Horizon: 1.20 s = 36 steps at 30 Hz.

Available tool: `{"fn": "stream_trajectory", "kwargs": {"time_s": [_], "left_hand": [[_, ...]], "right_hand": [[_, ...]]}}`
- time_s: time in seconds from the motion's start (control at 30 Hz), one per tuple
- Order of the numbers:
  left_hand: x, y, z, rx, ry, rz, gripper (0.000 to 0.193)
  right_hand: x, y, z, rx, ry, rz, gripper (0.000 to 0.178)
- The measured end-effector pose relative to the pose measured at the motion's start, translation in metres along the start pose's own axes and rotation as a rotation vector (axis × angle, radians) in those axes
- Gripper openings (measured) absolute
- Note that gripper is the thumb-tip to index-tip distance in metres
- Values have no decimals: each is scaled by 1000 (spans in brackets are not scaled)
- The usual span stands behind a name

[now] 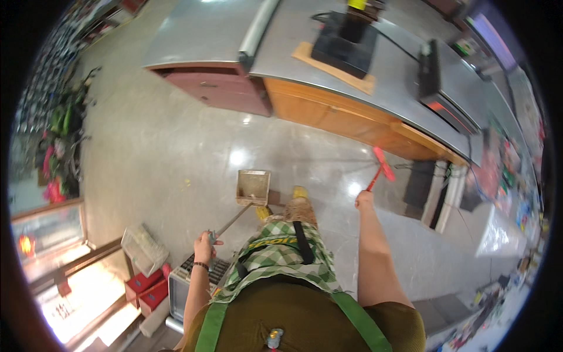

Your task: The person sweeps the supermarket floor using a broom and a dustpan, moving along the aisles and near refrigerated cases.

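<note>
My left hand [203, 248] is closed round the grip of a long-handled dustpan. The dustpan [253, 200] has a square, pale metal-looking pan that rests on the floor just ahead of my yellow-toed shoes; what lies in it is too small to tell. Off to the right, my right hand [364, 199] grips the red handle of a broom. The red broom head [384, 164] is down by the floor at the base of the wooden counter front, well apart from the dustpan.
A grey-topped counter [328, 102] with wooden doors runs across the far side; a black device [346, 41] stands on it. Near left are a clear plastic bin [144, 249], red boxes [143, 287] and a lit display case. A dark opening [419, 182] with cables is at right.
</note>
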<state>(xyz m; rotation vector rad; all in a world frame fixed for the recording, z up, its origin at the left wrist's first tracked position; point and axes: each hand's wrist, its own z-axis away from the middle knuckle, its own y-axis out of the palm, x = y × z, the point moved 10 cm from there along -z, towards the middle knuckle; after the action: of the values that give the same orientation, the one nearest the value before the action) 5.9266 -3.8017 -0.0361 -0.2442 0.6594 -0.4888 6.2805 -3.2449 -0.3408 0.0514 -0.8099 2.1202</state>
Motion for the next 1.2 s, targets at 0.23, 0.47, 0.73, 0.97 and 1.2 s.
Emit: {"fn": "stream_trajectory", "kwargs": {"time_s": [0.23, 0.47, 0.73, 0.97, 1.2], "left_hand": [[40, -62, 11, -194, -48, 207, 40], [64, -183, -27, -275, -92, 333, 45], [61, -319, -89, -337, -90, 413, 44], [16, -418, -167, -278, -50, 374, 41], [-58, -504, -257, -298, 15, 376, 40]], "right_hand": [[12, 90, 83, 83, 129, -91, 11], [-4, 218, 204, 205, 132, -86, 9], [29, 391, 341, 258, 77, 4, 6], [57, 536, 454, 400, 39, 106, 6], [81, 653, 519, 355, 103, -54, 6]]}}
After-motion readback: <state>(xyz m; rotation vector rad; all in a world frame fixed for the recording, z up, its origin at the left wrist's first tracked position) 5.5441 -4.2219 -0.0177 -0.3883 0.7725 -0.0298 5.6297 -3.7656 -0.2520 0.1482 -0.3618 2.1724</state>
